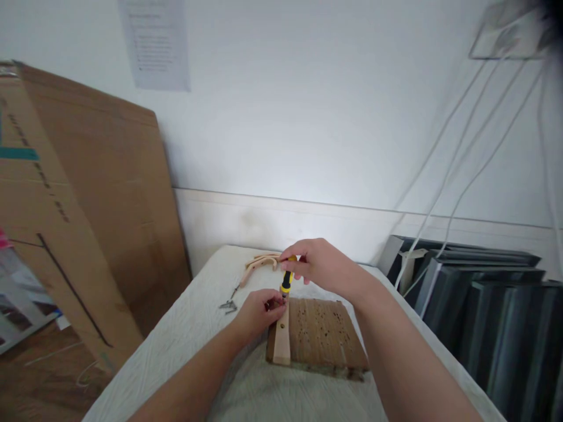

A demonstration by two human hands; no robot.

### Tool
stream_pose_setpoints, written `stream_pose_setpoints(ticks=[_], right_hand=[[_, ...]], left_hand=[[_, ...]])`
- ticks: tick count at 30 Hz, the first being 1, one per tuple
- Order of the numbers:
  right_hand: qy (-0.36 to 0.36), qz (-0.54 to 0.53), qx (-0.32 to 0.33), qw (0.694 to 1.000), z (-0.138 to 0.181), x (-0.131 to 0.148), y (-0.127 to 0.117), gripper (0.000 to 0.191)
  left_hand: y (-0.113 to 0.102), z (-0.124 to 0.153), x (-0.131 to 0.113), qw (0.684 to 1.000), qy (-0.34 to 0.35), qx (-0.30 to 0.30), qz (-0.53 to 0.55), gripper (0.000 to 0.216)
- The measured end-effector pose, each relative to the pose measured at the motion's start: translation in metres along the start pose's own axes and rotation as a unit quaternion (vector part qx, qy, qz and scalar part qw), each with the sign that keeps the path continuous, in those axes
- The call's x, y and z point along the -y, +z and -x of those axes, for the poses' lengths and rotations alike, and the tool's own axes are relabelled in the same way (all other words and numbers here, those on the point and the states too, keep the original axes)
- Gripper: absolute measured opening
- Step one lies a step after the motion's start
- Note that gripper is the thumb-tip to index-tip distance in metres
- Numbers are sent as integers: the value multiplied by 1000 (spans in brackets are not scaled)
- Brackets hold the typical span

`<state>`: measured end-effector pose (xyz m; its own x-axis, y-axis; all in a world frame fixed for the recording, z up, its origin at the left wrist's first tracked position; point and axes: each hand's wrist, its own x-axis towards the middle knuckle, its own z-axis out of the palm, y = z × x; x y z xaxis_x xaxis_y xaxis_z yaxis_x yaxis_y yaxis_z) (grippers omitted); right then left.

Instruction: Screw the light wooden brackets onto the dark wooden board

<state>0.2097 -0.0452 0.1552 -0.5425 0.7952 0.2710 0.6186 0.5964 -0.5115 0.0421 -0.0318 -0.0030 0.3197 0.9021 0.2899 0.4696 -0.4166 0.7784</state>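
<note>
From where I stand, the right hand (pixel 313 261) has its fingers closed round the handle of a yellow and black screwdriver (pixel 287 281), which stands nearly upright, tip down; the left hand (pixel 259 312) is bunched close about that tip, fingertips drawn narrow, though I cannot tell whether they pinch anything small; beneath them a pale wooden strip (pixel 282 344), with a dark hole in it, lies along the left part of a worn, pitted brown board (pixel 325 331); the hands hide the strip's far end, and the right forearm passes close by the board's right edge.

The board rests on a table under a whitish cloth (pixel 185 319); beyond the left hand lie some curved wooden pieces (pixel 260 265), their right end close by the right hand's fingers, and nearer sits a little scatter of metal bits (pixel 229 305), too small to make out; a tall cardboard box (pixel 101 176) crowds the left side; dark panels (pixel 492 316) lean in a row at the right, white cables (pixel 457 135) trailing down to them from a wall socket (pixel 505 41); a printed sheet (pixel 156 47) hangs on the wall (pixel 308 117).
</note>
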Motion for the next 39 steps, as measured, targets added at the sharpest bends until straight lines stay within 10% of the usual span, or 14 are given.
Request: stream_pose_setpoints(ticks=[39], right_hand=[[-57,109,-16,992,2,-15,8,23]], left_hand=[[0,0,3,1000,-15,8,19,16]])
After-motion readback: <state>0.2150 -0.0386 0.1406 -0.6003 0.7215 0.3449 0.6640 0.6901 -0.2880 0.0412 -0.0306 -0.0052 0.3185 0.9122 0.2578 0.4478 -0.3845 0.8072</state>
